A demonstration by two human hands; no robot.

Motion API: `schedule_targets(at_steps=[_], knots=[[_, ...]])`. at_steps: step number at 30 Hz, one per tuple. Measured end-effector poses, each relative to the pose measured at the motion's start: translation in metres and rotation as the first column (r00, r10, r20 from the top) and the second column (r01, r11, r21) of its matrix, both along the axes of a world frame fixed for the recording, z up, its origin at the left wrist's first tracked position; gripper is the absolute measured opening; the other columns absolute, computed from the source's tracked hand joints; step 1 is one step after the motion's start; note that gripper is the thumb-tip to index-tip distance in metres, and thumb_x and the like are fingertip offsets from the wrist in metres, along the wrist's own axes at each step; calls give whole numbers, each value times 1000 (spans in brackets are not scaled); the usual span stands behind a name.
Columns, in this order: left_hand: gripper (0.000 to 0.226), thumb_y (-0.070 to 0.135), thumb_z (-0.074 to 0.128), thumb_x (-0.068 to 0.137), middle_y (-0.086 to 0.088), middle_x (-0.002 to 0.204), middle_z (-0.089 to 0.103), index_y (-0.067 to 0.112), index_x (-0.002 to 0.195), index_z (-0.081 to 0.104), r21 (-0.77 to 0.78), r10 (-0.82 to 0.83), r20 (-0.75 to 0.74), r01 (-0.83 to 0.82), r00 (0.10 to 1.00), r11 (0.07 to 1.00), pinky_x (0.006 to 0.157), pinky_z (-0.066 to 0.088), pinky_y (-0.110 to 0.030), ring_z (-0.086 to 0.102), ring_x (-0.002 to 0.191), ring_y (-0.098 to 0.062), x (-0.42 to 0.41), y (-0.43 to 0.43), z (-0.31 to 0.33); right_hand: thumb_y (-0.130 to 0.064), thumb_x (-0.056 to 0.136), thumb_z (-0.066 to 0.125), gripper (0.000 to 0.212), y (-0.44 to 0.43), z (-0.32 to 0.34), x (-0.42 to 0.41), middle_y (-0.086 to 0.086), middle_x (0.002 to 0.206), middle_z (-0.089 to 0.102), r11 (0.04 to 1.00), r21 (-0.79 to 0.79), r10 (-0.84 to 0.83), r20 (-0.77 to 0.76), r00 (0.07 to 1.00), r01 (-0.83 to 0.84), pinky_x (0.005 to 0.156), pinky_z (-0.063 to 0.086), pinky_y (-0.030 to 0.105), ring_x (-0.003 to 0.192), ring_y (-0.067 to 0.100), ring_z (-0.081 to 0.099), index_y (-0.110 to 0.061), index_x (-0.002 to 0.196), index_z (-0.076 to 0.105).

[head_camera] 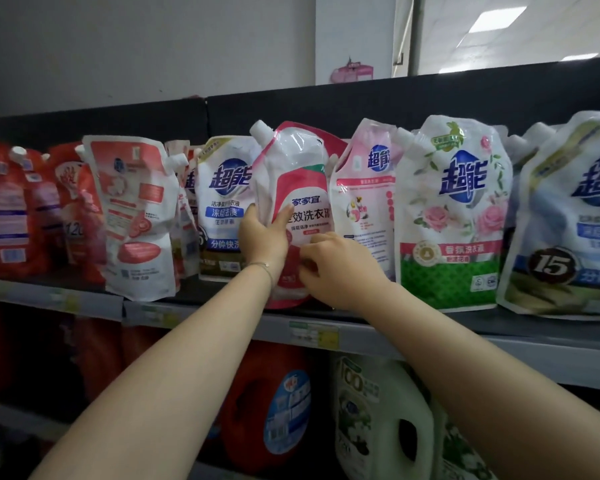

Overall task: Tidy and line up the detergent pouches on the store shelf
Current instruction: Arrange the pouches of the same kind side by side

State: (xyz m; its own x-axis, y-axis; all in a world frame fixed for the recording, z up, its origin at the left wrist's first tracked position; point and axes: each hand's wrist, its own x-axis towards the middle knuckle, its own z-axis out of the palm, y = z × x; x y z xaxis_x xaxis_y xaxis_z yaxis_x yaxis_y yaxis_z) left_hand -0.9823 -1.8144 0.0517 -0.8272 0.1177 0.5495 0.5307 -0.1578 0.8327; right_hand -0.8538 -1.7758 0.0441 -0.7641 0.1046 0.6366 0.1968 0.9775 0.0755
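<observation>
White wall and ceiling panels rise behind a dark store shelf (222,299) crowded with pouches; fingers (281,216) of the left hand (262,237) wrap the left edge of a pink-and-white detergent pouch (300,188), thumb across its printed front, gripping it; the right hand (336,268) curls loosely against the pouch's lower right side, touching it, though whether it grips I cannot tell; the pouch stands on the shelf edge, long axis near upright, tilted, its white spout (260,128) pointing up and left; a rose-printed pouch (454,216) stands to its right, a blue-logo pouch (222,202) just behind on the left.
</observation>
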Motion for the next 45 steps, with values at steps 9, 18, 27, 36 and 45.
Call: schedule_targets(at_steps=[9, 18, 27, 36, 45], knots=[[52, 29, 77, 77, 2, 56, 40, 18, 56, 31, 122, 72, -77, -63, 994, 991, 53, 38, -29, 36, 54, -14, -7, -30, 22, -27, 89, 52, 19, 9, 4, -1, -2, 84, 56, 989, -143, 25, -19, 999, -28, 65, 46, 30, 77, 20, 55, -12, 79, 59], [43, 31, 81, 73, -12, 67, 66, -4, 68, 58, 209, 105, -101, -82, 989, 974, 59, 57, -47, 60, 59, -20, -4, -103, 36, -89, 59, 49, 83, -15, 25, -3, -4, 90, 64, 924, -373, -50, 101, 994, 85, 76, 53, 36, 80, 16, 61, -16, 96, 57], [31, 32, 82, 72, -20, 82, 71, 4, 75, 67, 351, 5, -44, 11, 999, 936, 67, 57, -56, 70, 78, -36, 25, -155, 30, -43, 59, 84, 94, -46, 15, 2, -13, 115, 56, 409, -806, 392, -268, 880, -428, 81, 55, 23, 101, 5, 62, -24, 131, 26], [67, 50, 82, 60, -15, 72, 61, -11, 74, 59, 418, -31, -197, 112, 980, 902, 64, 53, -59, 56, 65, -24, 59, -155, 40, -38, 53, 92, 84, -48, 9, 35, -5, 119, 60, 407, -666, 326, -533, 781, -625, 88, 56, 41, 108, 12, 63, -29, 118, 39], [17, 27, 83, 72, 7, 66, 72, 22, 66, 68, 406, -287, -185, 339, 940, 849, 64, 59, -36, 71, 71, -17, 132, -88, 45, -53, 56, 84, 94, -2, 12, 128, -7, 124, 57, 621, -601, 159, -532, 832, -503, 88, 55, 42, 110, 10, 61, -29, 130, 32]])
